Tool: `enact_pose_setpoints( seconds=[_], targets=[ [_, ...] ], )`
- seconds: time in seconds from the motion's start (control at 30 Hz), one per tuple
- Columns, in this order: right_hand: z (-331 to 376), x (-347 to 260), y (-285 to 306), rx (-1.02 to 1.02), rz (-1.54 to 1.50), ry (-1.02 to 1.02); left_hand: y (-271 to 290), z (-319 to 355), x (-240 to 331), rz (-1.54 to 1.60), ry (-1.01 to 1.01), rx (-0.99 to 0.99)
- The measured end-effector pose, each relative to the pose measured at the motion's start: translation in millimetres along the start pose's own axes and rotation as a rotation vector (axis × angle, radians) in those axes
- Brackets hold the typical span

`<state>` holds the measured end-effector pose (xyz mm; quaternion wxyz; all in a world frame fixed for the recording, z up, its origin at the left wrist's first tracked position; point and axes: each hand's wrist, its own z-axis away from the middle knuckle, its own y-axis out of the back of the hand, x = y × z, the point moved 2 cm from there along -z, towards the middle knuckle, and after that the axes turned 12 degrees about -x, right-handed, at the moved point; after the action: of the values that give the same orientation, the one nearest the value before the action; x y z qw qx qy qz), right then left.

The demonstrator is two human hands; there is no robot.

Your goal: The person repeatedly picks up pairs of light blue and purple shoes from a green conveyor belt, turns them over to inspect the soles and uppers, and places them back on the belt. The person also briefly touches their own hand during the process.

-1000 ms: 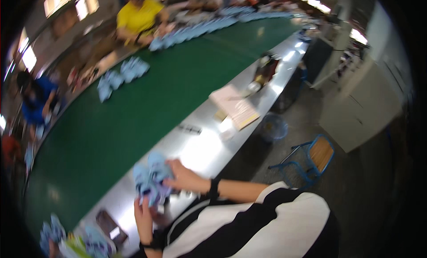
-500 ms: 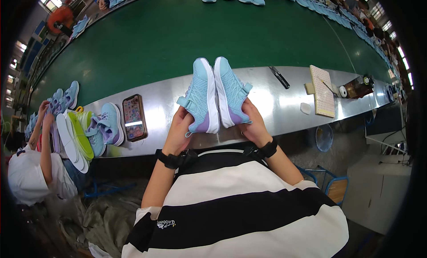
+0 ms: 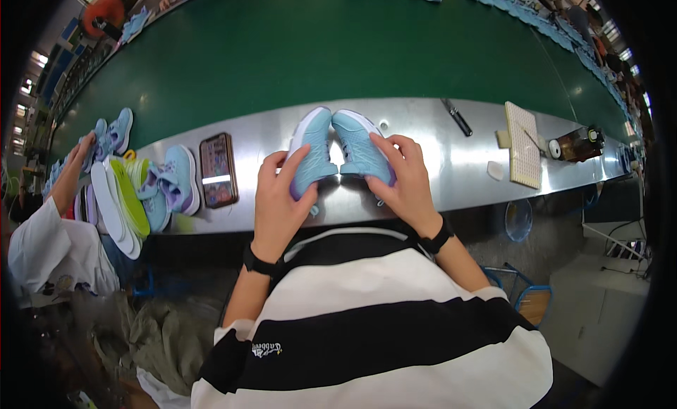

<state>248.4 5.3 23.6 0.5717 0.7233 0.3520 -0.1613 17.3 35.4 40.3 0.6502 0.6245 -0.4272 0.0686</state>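
Two light blue sneakers rest side by side on the steel ledge [image 3: 451,169], toes pointing away from me. My left hand [image 3: 278,197] grips the left sneaker [image 3: 312,144] from its outer side. Around the heel half of the right sneaker [image 3: 358,142] my right hand [image 3: 405,180] is closed. Both wrists carry a dark band. My striped black-and-white shirt fills the lower part of the view.
A phone [image 3: 217,171] lies left of my hands, beside a blue and lilac sneaker [image 3: 171,187] and green and white insoles [image 3: 120,197]. A neighbour's hand [image 3: 83,149] reaches to more shoes at far left. To the right lie a pen [image 3: 457,117], a gridded board [image 3: 523,134] and a small jar [image 3: 575,142]. Behind runs the green belt [image 3: 317,49].
The view swung from far along the belt to straight down. The pair, held up sole-out half a second ago, now sits lower on the ledge with my hands on top.
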Motion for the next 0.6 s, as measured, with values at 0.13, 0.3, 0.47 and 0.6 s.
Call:
enact_pose_setpoints(
  seconds=[0.13,0.3,0.47,0.6],
  targets=[
    [2.5,7.1,3.9,-0.178,-0.153,-0.151,-4.2,6.0,-12.0,0.077,0.012,-0.019],
    [-7.9,35.1,9.4,-0.487,-0.444,-0.416,-4.5,1.7,-43.8,0.567,0.278,-0.175],
    [-13.4,31.7,-5.5,-0.238,-1.333,-0.549,-9.5,-1.5,-40.3,1.25,0.433,-0.194],
    [-18.8,7.0,-22.7,-0.264,-1.731,-0.483,-21.7,-9.9,-16.9,1.716,0.403,-0.126]
  ],
)
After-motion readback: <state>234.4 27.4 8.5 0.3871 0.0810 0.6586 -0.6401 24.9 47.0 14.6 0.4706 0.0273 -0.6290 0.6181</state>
